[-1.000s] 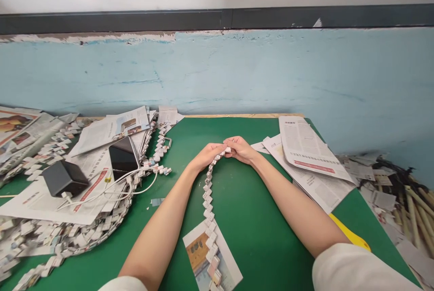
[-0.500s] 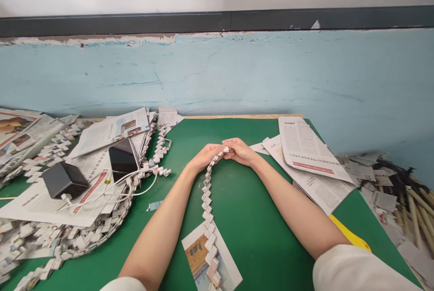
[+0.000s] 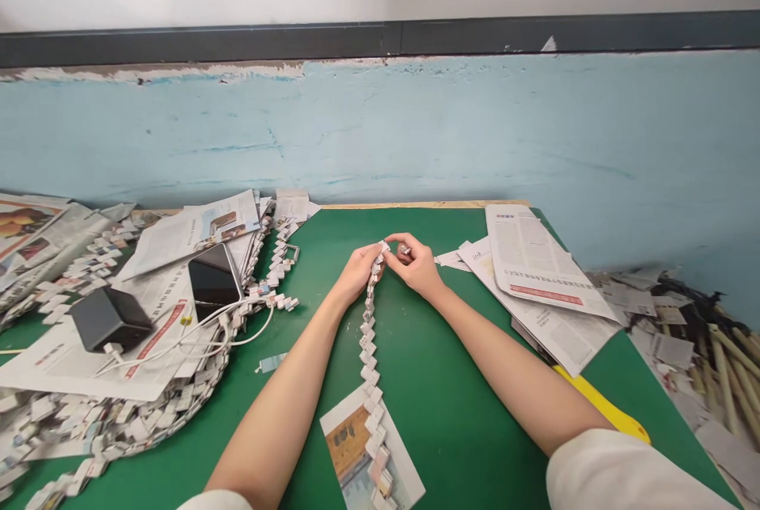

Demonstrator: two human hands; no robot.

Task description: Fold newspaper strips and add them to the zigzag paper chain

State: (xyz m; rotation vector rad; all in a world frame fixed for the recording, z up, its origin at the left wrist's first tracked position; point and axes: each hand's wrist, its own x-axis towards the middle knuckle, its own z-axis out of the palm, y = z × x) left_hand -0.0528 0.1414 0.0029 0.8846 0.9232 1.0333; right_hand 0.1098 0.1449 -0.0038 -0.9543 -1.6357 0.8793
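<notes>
A zigzag chain of folded newspaper strips [image 3: 369,348] runs from my hands down toward the table's near edge. Its upper end is pinched in my left hand [image 3: 357,272], whose fingers are closed round the top links. My right hand [image 3: 417,266] has thumb and forefinger at the same end, touching it. A small greyish thing [image 3: 404,250] shows inside the curl of my right fingers; what it is I cannot make out. Under the chain's lower part lies a printed paper sheet [image 3: 341,447] with a picture on it.
To the left, a black box-shaped device [image 3: 110,320], a phone [image 3: 214,280] and a white cable [image 3: 255,333] lie over newspapers and more folded chains [image 3: 172,415]. Newspaper sheets [image 3: 540,264] sit at the right, above a yellow-handled tool [image 3: 602,403]. Rolled paper sticks [image 3: 721,383] lie beyond the table's right edge.
Both hands have risen slightly, and the chain's end is turned more upright. My right fingers have shifted from a flat pinch to a rounded curl, revealing the greyish thing.
</notes>
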